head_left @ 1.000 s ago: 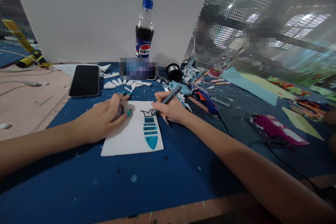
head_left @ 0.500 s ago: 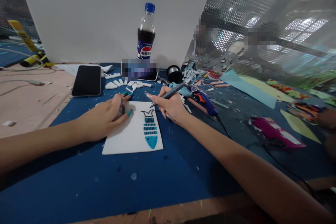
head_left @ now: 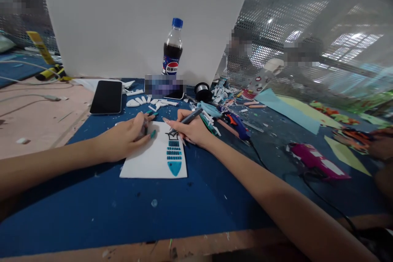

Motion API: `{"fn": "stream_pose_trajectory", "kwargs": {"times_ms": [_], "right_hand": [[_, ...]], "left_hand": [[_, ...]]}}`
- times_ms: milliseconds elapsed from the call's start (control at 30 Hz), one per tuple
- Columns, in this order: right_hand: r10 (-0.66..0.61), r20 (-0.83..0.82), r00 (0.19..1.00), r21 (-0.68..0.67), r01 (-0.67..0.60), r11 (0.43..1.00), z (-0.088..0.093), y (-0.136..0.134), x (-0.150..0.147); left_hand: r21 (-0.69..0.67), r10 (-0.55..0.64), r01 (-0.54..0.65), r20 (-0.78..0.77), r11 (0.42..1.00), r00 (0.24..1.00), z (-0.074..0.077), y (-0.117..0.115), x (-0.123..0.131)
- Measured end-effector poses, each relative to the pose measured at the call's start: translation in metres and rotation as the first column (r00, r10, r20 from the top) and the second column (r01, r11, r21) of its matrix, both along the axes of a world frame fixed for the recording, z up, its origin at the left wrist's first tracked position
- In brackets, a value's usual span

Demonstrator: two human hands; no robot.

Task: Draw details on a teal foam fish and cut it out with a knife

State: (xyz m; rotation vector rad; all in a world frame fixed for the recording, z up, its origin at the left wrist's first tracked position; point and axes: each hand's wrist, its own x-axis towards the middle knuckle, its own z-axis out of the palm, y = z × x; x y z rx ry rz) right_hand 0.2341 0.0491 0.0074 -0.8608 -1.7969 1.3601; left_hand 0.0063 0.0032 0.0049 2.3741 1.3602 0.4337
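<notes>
My right hand [head_left: 195,127] is closed around a dark grey marker pen [head_left: 190,116]. Its tip is at the black tail outline of a fishbone drawing [head_left: 174,156], which has a blue head and blue stripes with dark marks. The drawing is on a white sheet [head_left: 144,163] lying on the blue mat. On the sheet's upper left rests my left hand [head_left: 130,135], its fingers curled round a small dark piece [head_left: 145,129] that looks like a pen cap and is partly hidden. Green-blue nails show on that hand.
Behind the sheet stand a black phone [head_left: 106,97], white cut pieces [head_left: 159,102], a cola bottle [head_left: 172,51] and a wire spool [head_left: 203,92]. To the right lie a blue glue gun [head_left: 238,125], a magenta tool [head_left: 317,161] with a cord and coloured paper [head_left: 288,110].
My right hand has moved slightly left and down, bringing the marker tip from above the tail to its outline. The left hand stays on the sheet; the whole view has shifted slightly.
</notes>
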Motion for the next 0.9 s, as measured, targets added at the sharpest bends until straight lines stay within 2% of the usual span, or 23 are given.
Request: {"fn": "stream_pose_trajectory", "kwargs": {"times_ms": [233, 333, 633, 800, 900], "right_hand": [[0.005, 0.007, 1.000, 0.036, -0.005, 0.999, 0.0000, 0.0010, 0.0012], [-0.014, 0.015, 1.000, 0.035, 0.014, 0.999, 0.0004, -0.0001, 0.0011], [0.002, 0.022, 1.000, 0.015, -0.002, 1.000, 0.0009, 0.0006, 0.0025], [0.091, 0.019, 0.996, -0.028, -0.090, 0.996, 0.0004, 0.0011, 0.0053], [0.075, -0.004, 0.997, -0.020, -0.075, 0.997, 0.0017, -0.0001, 0.0061]], "left_hand": [[-0.012, 0.018, -0.018, -0.018, 1.000, 1.000, -0.0002, 0.0003, -0.0005], [0.018, 0.010, -0.009, -0.027, 1.000, 1.000, -0.0014, 0.0007, -0.0013], [-0.006, -0.004, 0.004, -0.011, 1.000, 1.000, 0.0004, 0.0005, -0.0008], [0.046, -0.012, 0.013, -0.016, 0.999, 1.000, -0.0013, 0.0013, -0.0023], [0.043, -0.013, 0.014, -0.017, 0.999, 1.000, -0.0019, 0.0016, -0.0026]]}}
